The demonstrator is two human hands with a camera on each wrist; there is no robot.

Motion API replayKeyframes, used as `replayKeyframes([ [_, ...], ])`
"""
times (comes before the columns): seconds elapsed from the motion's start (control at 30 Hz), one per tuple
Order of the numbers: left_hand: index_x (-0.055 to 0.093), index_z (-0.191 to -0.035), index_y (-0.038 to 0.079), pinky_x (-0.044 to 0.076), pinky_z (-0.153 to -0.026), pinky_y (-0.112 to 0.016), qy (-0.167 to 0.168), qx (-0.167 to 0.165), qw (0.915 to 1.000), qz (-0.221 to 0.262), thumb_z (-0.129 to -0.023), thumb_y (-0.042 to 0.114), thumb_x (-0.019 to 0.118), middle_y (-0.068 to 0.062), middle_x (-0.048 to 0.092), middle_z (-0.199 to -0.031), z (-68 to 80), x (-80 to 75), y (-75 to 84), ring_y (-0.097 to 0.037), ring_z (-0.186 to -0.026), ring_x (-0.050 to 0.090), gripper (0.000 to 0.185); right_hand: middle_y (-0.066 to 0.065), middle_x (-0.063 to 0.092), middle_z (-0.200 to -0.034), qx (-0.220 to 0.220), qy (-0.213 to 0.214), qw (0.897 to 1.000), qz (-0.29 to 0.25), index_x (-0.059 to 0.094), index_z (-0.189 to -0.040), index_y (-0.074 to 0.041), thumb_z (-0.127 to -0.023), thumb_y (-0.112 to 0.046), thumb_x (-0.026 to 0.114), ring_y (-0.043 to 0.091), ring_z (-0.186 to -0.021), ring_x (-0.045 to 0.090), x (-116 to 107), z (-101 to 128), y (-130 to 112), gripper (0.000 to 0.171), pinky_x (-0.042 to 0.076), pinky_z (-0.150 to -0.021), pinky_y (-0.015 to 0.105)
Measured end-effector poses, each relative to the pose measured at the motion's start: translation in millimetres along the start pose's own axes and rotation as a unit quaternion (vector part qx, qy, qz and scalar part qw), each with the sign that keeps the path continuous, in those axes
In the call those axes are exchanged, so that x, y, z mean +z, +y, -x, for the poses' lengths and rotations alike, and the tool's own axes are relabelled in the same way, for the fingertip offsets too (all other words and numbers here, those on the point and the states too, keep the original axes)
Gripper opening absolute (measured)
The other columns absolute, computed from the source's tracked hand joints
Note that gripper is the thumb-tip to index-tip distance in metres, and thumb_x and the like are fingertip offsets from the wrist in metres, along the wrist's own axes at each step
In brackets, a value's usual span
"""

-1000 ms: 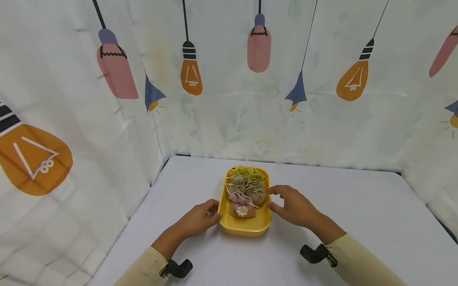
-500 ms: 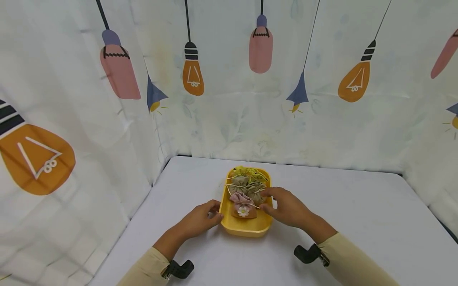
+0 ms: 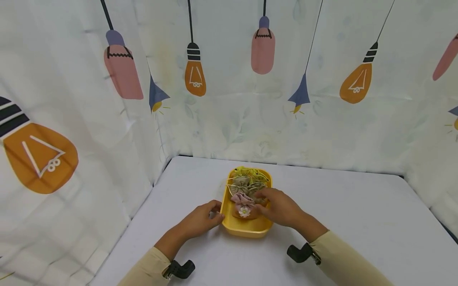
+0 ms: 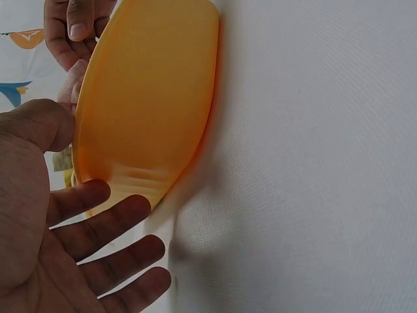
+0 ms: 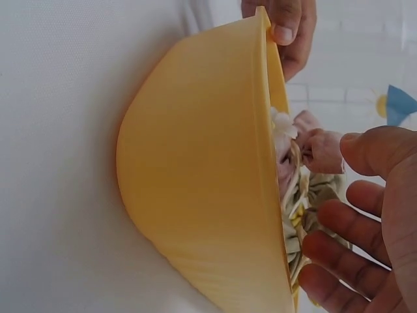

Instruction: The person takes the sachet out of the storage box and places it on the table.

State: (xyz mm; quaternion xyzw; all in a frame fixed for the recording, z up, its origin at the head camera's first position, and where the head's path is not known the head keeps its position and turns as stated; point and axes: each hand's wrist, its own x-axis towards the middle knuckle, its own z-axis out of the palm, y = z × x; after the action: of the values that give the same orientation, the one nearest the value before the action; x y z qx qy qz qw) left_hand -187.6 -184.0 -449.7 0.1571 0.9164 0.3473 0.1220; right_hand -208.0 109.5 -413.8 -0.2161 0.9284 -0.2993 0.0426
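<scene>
- Left hand (image 3: 200, 220), fingers relaxed and spread, touches the left rim of the yellow tray (image 3: 247, 228) at lower centre of the head view.
- Right hand (image 3: 280, 206) reaches into the tray, its loosely curved fingers over the drawstring pouches (image 3: 245, 190); whether it grips one cannot be told.

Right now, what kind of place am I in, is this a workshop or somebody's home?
Probably neither: it looks like a small staged tabletop booth. A white table is closed in by hung curtains printed with lightbulbs, and the only things on it are a yellow tray of little drawstring pouches.
</scene>
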Motion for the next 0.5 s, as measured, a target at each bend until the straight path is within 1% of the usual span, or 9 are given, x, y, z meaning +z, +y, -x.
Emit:
replayKeyframes([
  [0.17,0.058,-0.136,0.015,0.047,-0.099,-0.055,0.001,0.001,1.0000,-0.002,-0.102,0.039,0.062,-0.002,0.067,-0.125,0.0,0.4,-0.6,-0.026,-0.121,0.059,0.042,-0.005,0.068,-0.112,-0.003,-0.005,1.000,-0.004,0.070,-0.122,-0.017,-0.091,-0.033,0.080,0.017,-0.100,0.062,1.5,-0.8,-4.8,0.036,0.054,-0.087,0.040],
  [0.37,0.059,-0.135,0.014,0.047,-0.098,-0.053,0.003,0.005,1.0000,-0.005,-0.101,0.039,0.063,-0.001,0.067,-0.123,0.4,0.6,1.1,-0.026,-0.119,0.060,0.042,-0.008,0.068,-0.116,0.007,-0.024,1.000,-0.003,0.069,-0.125,-0.017,-0.093,-0.033,0.077,0.014,-0.105,0.063,4.5,-6.2,-7.5,0.037,0.055,-0.090,0.039],
  [0.5,0.059,-0.135,0.013,0.048,-0.098,-0.054,0.004,0.002,1.0000,-0.005,-0.101,0.038,0.063,-0.001,0.067,-0.123,0.5,0.9,2.5,-0.026,-0.119,0.060,0.043,-0.006,0.068,-0.115,0.010,-0.033,0.999,0.002,0.069,-0.124,-0.016,-0.094,-0.033,0.077,0.013,-0.104,0.064,7.5,-10.6,-8.6,0.035,0.056,-0.088,0.037],
])
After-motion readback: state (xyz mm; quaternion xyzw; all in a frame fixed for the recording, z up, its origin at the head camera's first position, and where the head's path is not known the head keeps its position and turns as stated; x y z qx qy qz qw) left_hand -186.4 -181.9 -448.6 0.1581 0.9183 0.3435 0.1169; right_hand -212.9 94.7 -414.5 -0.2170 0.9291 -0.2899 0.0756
